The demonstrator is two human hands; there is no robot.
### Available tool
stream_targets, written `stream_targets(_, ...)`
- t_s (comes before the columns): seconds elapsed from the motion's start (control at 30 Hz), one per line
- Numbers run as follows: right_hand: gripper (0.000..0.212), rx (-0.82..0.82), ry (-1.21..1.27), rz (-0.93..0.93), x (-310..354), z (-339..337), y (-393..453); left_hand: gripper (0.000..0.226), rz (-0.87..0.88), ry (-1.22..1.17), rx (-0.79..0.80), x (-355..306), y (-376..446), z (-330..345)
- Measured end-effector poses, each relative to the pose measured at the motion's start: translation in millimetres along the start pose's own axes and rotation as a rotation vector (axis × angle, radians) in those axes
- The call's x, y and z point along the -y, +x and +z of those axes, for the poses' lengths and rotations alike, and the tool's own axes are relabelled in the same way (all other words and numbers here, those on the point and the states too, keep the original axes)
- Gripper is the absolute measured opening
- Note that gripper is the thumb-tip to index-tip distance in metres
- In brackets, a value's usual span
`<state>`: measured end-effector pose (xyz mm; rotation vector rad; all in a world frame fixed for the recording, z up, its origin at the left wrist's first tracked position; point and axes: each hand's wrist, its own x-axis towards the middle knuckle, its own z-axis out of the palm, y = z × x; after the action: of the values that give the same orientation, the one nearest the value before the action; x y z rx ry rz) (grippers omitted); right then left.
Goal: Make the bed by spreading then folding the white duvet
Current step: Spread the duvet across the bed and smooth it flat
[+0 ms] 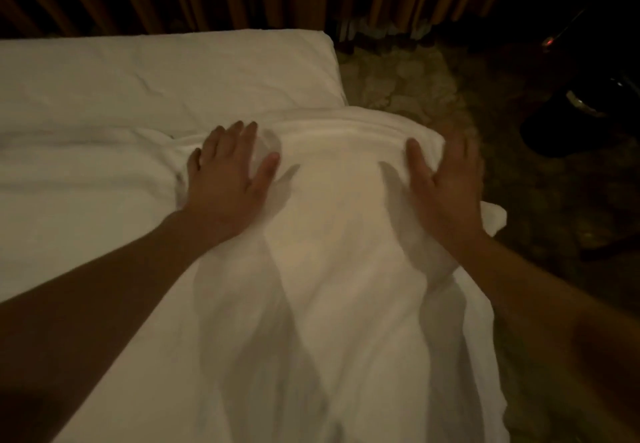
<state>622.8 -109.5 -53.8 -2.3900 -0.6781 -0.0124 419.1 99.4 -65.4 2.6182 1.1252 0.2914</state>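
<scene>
Head view: white duvet [322, 234] bunched at bed's [104, 96] right edge, folded band on top. Left hand [227, 179] pressed flat, fingers spread; right hand [441, 182] flat, blurred. Fold best smoothed outward, edges kept aligned.

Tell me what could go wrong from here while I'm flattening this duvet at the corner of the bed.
The duvet bunches in folds at the bed's corner, and part already hangs past the edge by your right hand, so pushing outward may slide it onto the carpet. The ridge beside your left hand could get pressed into a crease. The dim light may hide wrinkles.
</scene>
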Motion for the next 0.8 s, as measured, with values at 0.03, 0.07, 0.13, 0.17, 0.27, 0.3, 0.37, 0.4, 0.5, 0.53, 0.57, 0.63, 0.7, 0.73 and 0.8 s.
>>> stream_targets(0.03, 0.074, -0.015, -0.006, 0.122, -18.6, -1.0, -10.5, 0.085, 0.027, 0.003, 0.025, -5.6, -10.1, 0.2)
stream_targets(0.07, 0.081, -0.017, -0.026, 0.261, -37.7, -5.3, -21.1, 0.084, 0.037, 0.008, 0.041, -9.6, -19.5, 0.9)
stream_targets(0.13, 0.095, 0.014, -0.059, 0.482, -76.6, -6.4, -39.5, 0.083, 0.012, 0.02, 0.045, -15.2, -35.9, 3.8)
stream_targets(0.17, 0.103, 0.019, -0.021, 0.548, -89.8, -5.9, -49.3, 0.084, -0.004, 0.025, 0.05, -18.2, -42.4, 5.5)
stream_targets(0.27, 0.09, 0.124, 0.312, 0.64, -93.1, -4.9, -73.9, 0.084, -0.007, 0.034, 0.058, -29.9, -63.8, 11.2)
stream_targets(0.3, 0.08, 0.168, 0.438, 0.615, -87.5, -6.7, -78.7, 0.084, 0.001, 0.038, 0.059, -34.6, -70.5, 12.5)
stream_targets(0.37, 0.07, 0.138, 0.535, 0.545, -78.2, -9.7, -83.6, 0.084, 0.005, 0.052, 0.079, -44.6, -79.6, 16.2)
stream_targets(0.4, 0.068, 0.079, 0.475, 0.518, -75.1, -12.9, -84.1, 0.084, 0.0, 0.061, 0.09, -48.9, -82.4, 18.6)
stream_targets(0.5, 0.075, 0.002, 0.122, 0.444, -74.1, -32.9, -79.5, 0.086, -0.027, 0.085, 0.11, -59.1, -87.7, 23.5)
stream_targets(0.53, 0.078, 0.039, 0.085, 0.439, -78.7, -42.1, -76.1, 0.086, -0.029, 0.086, 0.111, -61.8, -88.6, 24.5)
stream_targets(0.57, 0.081, 0.061, 0.075, 0.427, -86.7, -50.1, -72.6, 0.086, -0.025, 0.089, 0.109, -64.4, -89.7, 24.9)
stream_targets(0.63, 0.085, 0.079, 0.046, 0.454, -103.6, -64.2, -70.5, 0.085, -0.01, 0.109, 0.11, -69.2, -93.2, 25.2)
stream_targets(0.7, 0.085, 0.149, -0.06, 0.504, -119.4, -70.9, -74.0, 0.083, -0.005, 0.13, 0.127, -71.9, -98.5, 25.3)
stream_targets(0.73, 0.083, 0.204, -0.11, 0.536, -125.2, -68.9, -79.5, 0.081, -0.008, 0.138, 0.14, -72.2, -101.3, 25.4)
stream_targets(0.8, 0.083, 0.237, -0.162, 0.586, -133.4, -63.8, -89.1, 0.079, -0.006, 0.148, 0.166, -69.8, -107.1, 23.8)
